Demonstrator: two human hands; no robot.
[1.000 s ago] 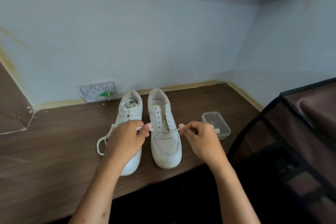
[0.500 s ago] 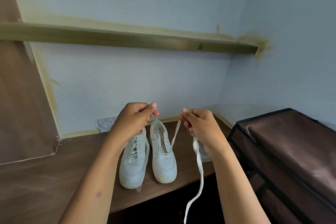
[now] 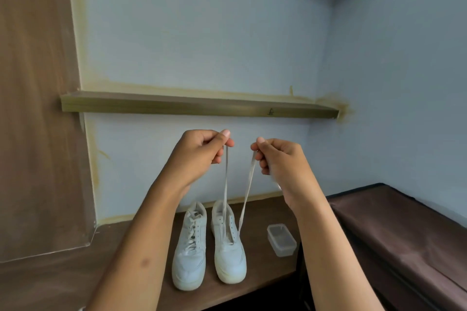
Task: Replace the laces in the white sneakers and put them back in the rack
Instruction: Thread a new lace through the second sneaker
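Head view shows a clear plastic box, its contents unreadable, on the wooden shelf right of the two white sneakers, near the front edge. Left hand and right hand each pinch an end of the lace, raised above the right-side shoe. A brown fabric rack stands rightward.

Single head-worn view, wide-angle. Faces forward into the wall corner, tilted slightly down over the counter. Close: forearms fill the foreground, wall shelf above the counter.
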